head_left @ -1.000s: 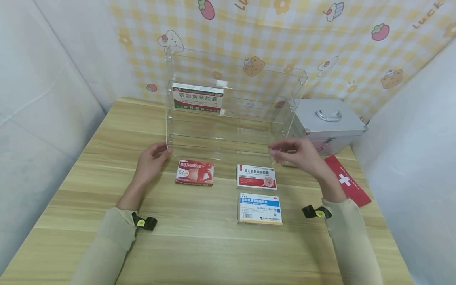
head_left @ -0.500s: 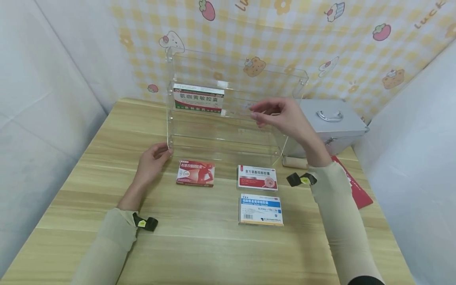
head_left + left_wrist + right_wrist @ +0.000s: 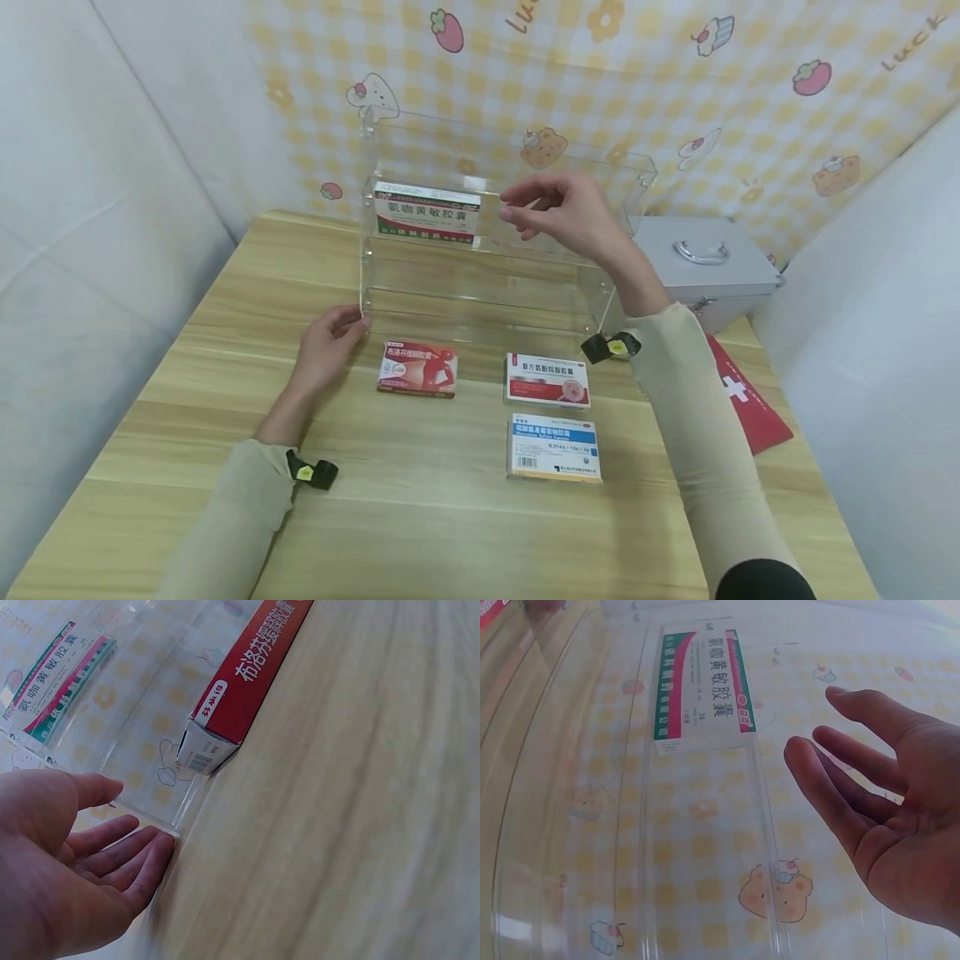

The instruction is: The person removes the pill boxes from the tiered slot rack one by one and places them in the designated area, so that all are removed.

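A clear acrylic tiered rack (image 3: 480, 321) stands toward the back of the table. My left hand (image 3: 327, 346) holds its lower left front corner, thumb and fingers at the edge of the side panel. My right hand (image 3: 573, 215) is raised before the upper tiers, fingers slightly bent and apart from the thumb, with nothing between them. To its left, a white, green and red medicine box (image 3: 426, 212) stands in the rack. A red medicine box (image 3: 417, 369) lies before the rack, close to my left hand; a red-and-white one (image 3: 547, 380) and a blue-and-white one (image 3: 555, 448) lie further right.
A silver case (image 3: 705, 258) with a handle stands behind my right forearm. A red pouch (image 3: 746, 396) with a white cross lies at the right, partly hidden by the sleeve. Behind the rack hangs a yellow checked cloth (image 3: 675, 92).
My right hand has left the rack's lower right corner, rising and moving left to the upper tiers. My left hand keeps its place at the lower left corner.
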A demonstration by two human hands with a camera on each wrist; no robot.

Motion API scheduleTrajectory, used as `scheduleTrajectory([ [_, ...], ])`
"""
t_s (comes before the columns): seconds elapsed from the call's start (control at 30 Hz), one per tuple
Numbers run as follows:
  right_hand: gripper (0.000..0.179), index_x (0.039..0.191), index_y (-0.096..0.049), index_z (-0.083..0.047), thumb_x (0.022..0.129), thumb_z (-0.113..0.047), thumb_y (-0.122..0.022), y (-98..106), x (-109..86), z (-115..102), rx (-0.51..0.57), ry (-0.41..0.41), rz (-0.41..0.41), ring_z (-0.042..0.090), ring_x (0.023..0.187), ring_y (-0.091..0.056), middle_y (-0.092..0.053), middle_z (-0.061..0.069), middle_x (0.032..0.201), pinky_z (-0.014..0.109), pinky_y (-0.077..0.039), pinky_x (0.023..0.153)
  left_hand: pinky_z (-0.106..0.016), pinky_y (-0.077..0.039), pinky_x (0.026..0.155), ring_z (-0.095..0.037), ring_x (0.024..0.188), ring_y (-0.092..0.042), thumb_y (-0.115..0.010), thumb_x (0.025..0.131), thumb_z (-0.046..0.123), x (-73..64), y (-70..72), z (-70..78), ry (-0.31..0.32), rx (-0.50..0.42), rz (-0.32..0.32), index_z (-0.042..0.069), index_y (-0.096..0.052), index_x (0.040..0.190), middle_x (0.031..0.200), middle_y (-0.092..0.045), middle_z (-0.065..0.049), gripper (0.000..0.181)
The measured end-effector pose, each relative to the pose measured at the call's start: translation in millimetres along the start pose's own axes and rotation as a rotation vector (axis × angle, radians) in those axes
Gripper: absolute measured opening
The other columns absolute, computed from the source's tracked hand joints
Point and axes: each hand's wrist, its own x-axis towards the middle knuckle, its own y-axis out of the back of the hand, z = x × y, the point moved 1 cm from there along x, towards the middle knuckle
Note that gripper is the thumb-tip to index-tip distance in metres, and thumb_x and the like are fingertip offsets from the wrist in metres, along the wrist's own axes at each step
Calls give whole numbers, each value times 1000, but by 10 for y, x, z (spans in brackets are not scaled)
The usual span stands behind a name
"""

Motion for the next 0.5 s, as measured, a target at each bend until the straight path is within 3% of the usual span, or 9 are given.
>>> scheduleTrajectory([
  [0.27, 28, 115, -68, 3, 92, -14, -70, -54, 180, -62, -19, 26, -34, 31, 79, -68, -69, 15, 106, 34, -59, 70, -49, -44, 103, -34, 123, -54, -59, 99, 36, 8, 6, -25, -7, -6, 1, 5, -52, 137, 135, -56, -17, 50],
  [0.4, 31, 113, -70, -2, 89, -22, -74, -93, 349, 146, -20, 33, -33, 24, 78, -69, -70, 9, 105, 34, -59, 68, -49, -44, 103, -33, 122, -54, -59, 99, 35, 6, 2, -31, -2, -4, 0, 5, -51, 138, 135, -56, -16, 49],
  [0.5, 31, 111, -71, -6, 87, -26, -76, -111, 467, 288, -16, 41, -36, 27, 80, -69, -70, 4, 104, 34, -60, 67, -49, -44, 103, -33, 122, -54, -59, 99, 35, 4, 0, -24, -1, 1, 3, 5, -51, 137, 135, -56, -16, 50],
])
